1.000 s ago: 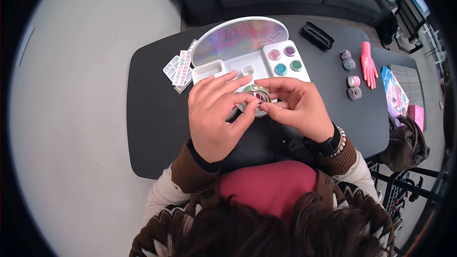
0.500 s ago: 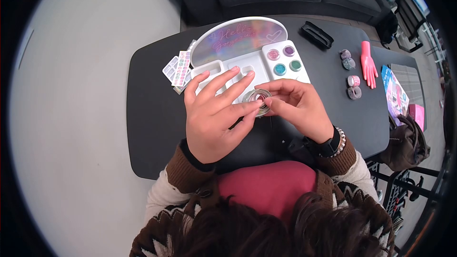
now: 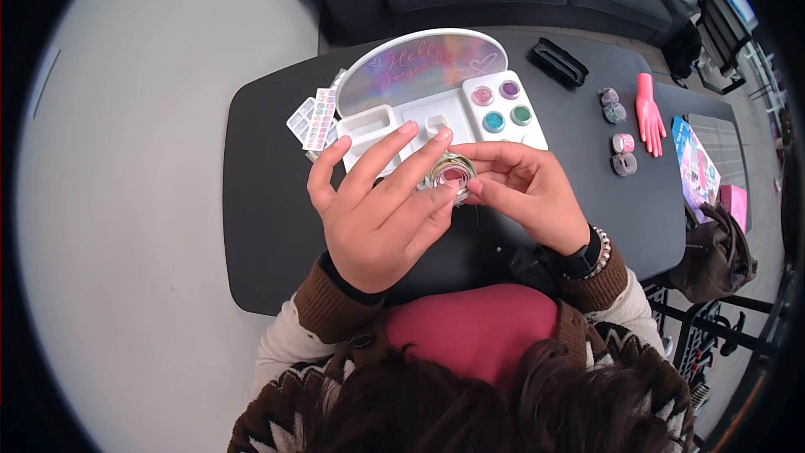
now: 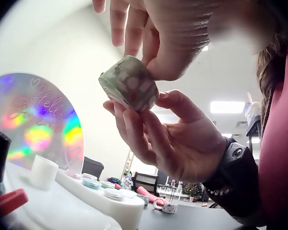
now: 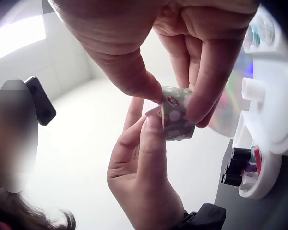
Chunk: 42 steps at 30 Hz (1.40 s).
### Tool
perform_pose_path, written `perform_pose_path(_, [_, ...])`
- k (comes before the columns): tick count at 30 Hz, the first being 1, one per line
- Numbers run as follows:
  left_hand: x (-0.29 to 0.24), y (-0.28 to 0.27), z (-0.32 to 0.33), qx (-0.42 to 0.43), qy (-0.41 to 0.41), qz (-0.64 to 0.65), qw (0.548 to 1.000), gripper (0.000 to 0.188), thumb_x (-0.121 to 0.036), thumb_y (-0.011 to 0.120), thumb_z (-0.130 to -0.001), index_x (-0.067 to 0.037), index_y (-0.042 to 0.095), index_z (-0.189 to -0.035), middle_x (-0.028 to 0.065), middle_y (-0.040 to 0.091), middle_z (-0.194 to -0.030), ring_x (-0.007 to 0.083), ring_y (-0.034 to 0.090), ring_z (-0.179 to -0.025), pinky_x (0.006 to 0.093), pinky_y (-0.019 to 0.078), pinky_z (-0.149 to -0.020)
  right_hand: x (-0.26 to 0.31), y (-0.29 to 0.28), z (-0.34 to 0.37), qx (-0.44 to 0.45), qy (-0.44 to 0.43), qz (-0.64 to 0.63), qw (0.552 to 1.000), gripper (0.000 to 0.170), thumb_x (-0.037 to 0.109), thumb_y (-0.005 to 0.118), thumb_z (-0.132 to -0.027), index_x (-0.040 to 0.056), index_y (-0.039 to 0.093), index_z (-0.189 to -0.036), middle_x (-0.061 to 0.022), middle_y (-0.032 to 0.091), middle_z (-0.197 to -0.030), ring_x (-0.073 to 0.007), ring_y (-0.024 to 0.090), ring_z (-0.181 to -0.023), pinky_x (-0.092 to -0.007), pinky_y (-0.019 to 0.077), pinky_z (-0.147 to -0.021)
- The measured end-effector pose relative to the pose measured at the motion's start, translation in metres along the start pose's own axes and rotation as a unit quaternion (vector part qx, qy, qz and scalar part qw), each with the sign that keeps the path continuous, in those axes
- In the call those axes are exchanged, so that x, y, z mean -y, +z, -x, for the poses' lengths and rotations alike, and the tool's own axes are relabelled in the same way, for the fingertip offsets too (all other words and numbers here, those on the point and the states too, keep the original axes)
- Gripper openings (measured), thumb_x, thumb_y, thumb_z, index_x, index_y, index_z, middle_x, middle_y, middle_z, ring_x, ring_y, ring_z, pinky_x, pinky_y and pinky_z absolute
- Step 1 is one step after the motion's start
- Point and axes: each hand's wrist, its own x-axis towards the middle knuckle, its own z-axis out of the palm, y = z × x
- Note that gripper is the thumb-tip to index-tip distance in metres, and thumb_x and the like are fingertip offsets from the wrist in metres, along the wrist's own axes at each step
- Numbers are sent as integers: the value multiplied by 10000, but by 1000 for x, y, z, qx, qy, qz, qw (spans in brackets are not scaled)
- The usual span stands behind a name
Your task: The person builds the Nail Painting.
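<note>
A roll of patterned decorative tape (image 3: pixel 466 169), pale green with pinkish spots and wound in loose rings, is held between both hands in front of the chest. My right hand (image 3: pixel 532 193) grips its outer side between thumb and fingers. My left hand (image 3: pixel 369 210) has index finger and thumb at the roll's inner edge, pinching there, while its other fingers spread outward. Seen from the right wrist, the left thumb presses the near edge of the tape roll (image 5: pixel 176 117). In the left wrist view the roll (image 4: pixel 129 84) is tilted, clear of the tray.
A white tray (image 3: pixel 419 111) with an iridescent backboard (image 3: pixel 419 71) stands behind the hands, holding several glitter pots (image 3: pixel 494 122). Sticker sheets (image 3: pixel 319 122) lie left. Rightward are a black holder (image 3: pixel 558 63), small rolls (image 3: pixel 624 164), a pink model hand (image 3: pixel 648 117) and a box (image 3: pixel 696 159).
The left hand has shifted slightly left and its free fingers have spread wider. The roll has turned a little between the hands, and the right hand has kept its grip.
</note>
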Motion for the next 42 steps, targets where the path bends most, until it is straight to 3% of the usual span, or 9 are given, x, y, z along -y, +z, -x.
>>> perform_pose_path(3, [-1,0,1,-11,9,-8,1000,108,-200,877,-797,-228,830,-890,2,802,-1336,240,668,-1350,486,258,-1247,0,0,0,6,-1,12,1000,438,-15,673,-1047,-88,612,-1475,-145,755,-1297,-179,751,-1180,-318,616,-1044])
perform_pose_path(9, [-1,0,1,0,-53,12,999,106,-197,877,-799,-220,832,-892,4,807,-1323,245,669,-1344,481,247,-1244,2,0,0,7,0,14,1000,434,-4,675,-1047,-85,617,-1470,-134,762,-1269,-161,756,-1147,-317,620,-1027])
perform_pose_path(21, [-4,2,3,4,14,8,1000,155,-211,896,-791,-267,828,-918,-56,807,-1304,192,670,-1307,490,223,-1245,2,2,1,-9,14,20,1000,405,-5,642,-1040,-101,619,-1432,-130,761,-1244,-147,757,-1105,-307,619,-992])
perform_pose_path(29, [-12,9,6,-24,39,7,999,204,-291,948,-776,-329,786,-895,-124,774,-1315,160,649,-1296,524,211,-1243,1,4,2,-32,33,36,998,331,-7,589,-1016,-62,640,-1338,-69,721,-1183,-114,690,-1077,-292,580,-950])
perform_pose_path(33, [-13,10,5,-11,39,6,999,201,-265,946,-768,-310,782,-875,-110,773,-1318,172,649,-1304,522,212,-1240,-7,9,3,-40,15,62,997,333,5,577,-1015,-48,635,-1339,-63,709,-1183,-110,669,-1058,-298,570,-946])
perform_pose_path(35, [-15,11,2,5,-8,7,1000,184,-227,932,-761,-273,776,-847,-89,773,-1330,195,648,-1319,515,218,-1234,-11,8,2,-49,-15,141,989,341,24,606,-1016,-41,625,-1350,-67,708,-1188,-104,660,-1028,-296,567,-946])
perform_pose_path(42, [-13,16,0,3,-59,-1,998,167,-201,911,-758,-224,752,-803,-64,773,-1356,230,638,-1366,503,229,-1225,-7,10,0,-77,-19,154,985,411,4,678,-985,-37,607,-1387,-56,709,-1179,-100,657,-1032,-294,562,-968])
